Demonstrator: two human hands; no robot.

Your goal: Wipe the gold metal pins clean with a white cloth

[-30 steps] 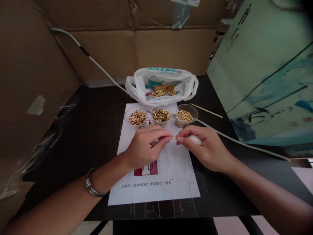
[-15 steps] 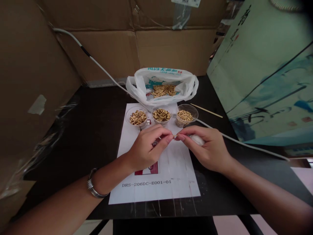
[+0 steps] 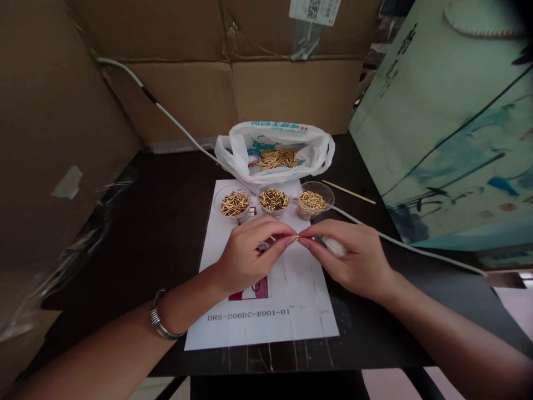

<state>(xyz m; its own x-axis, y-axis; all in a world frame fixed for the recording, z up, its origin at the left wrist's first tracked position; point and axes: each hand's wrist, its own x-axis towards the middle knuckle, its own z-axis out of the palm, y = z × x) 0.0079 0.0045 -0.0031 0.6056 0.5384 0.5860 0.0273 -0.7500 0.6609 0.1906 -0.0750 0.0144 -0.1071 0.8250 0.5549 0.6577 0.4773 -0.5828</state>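
My left hand [image 3: 258,250] and my right hand [image 3: 353,255] meet over a printed white sheet [image 3: 291,289]. Their thumbs and forefingers pinch a tiny gold-coloured metal pin [image 3: 297,236] between them, mostly covered by the fingertips. Just beyond the hands stand three clear plastic cups of small gold metal pieces: a left cup [image 3: 234,204], a middle cup [image 3: 273,200] and a right cup [image 3: 312,204]. A whitish rounded thing [image 3: 335,247] shows behind the fingers of my right hand; its kind is unclear.
Behind the cups, an open white plastic bag [image 3: 237,150] holds more gold pins [image 3: 278,158]. A thin wooden stick [image 3: 348,192] lies to the right. A white cable [image 3: 425,253] crosses the black table [image 3: 166,222]. Cardboard [image 3: 166,105] and a large pale-green bag [image 3: 449,139] border the space.
My hands have drawn slightly closer, and less of the pin shows between the fingertips. The whole view has shifted a little downward in the frame.
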